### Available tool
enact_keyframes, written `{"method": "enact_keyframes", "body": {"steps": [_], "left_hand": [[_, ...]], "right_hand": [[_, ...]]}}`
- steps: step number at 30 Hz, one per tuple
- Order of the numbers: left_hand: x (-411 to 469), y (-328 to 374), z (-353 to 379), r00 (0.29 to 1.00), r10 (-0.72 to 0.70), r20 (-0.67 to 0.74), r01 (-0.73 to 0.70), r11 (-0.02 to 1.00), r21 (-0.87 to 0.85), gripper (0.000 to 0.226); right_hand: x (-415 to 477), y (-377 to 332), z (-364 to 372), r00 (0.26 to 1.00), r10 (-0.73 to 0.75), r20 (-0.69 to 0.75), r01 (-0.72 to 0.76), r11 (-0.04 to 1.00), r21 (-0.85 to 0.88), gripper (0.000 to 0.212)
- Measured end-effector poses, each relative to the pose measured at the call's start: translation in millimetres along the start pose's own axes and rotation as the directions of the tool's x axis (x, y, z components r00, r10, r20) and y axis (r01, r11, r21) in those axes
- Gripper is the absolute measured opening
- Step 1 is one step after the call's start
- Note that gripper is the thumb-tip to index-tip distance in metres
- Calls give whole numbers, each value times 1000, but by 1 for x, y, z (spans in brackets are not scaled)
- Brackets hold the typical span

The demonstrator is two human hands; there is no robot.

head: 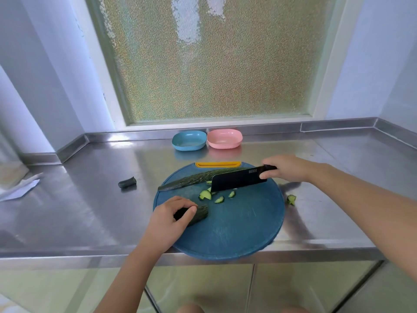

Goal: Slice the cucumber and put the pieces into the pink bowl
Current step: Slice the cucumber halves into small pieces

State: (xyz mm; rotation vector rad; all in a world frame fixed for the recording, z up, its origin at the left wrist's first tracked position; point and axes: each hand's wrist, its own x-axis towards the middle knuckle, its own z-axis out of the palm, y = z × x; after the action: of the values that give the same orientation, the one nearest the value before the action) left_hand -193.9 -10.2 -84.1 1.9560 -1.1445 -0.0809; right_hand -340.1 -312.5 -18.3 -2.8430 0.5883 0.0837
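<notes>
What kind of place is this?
Probably a kitchen, perhaps a commercial one: a stainless steel counter with a raised back edge, a round blue cutting board, and a black knife over cucumber slices.

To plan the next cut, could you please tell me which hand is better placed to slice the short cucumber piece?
Right: the right hand grips the knife; the left hand is busy holding the cucumber piece.

Single view. Your head-worn wide-angle camera looks forward and down from above the near edge of the polished stainless-steel counter (pixel 90 211). It sits close over the round blue plastic cutting board (pixel 237 233), low in frame; the pink oval plastic bowl (pixel 224 144) lies mid-frame, and the frosted pebbled-glass window (pixel 214 64) fills the top, straight ahead.
</notes>
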Motion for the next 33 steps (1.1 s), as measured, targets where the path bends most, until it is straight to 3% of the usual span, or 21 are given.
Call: {"method": "enact_keyframes", "body": {"steps": [8, 14, 25, 33], "left_hand": [[-2, 3, -1, 998, -52, 40, 50, 998, 35, 18], [-2, -2, 3, 999, 31, 9, -31, 998, 63, 24], [-2, -2, 3, 1000, -11, 2, 11, 998, 57, 28], [-2, 0, 3, 993, 16, 115, -24, 997, 69, 37]], "right_hand": [[-14, 3, -3, 998, 6, -58, -1, 996, 92, 33], [-24, -16, -2, 998, -54, 43, 49, 993, 111, 32], [-19, -26, 3, 996, -41, 81, 30, 990, 141, 28], [-27, -19, -10, 993, 15, 119, -18, 1000, 21, 32]]}}
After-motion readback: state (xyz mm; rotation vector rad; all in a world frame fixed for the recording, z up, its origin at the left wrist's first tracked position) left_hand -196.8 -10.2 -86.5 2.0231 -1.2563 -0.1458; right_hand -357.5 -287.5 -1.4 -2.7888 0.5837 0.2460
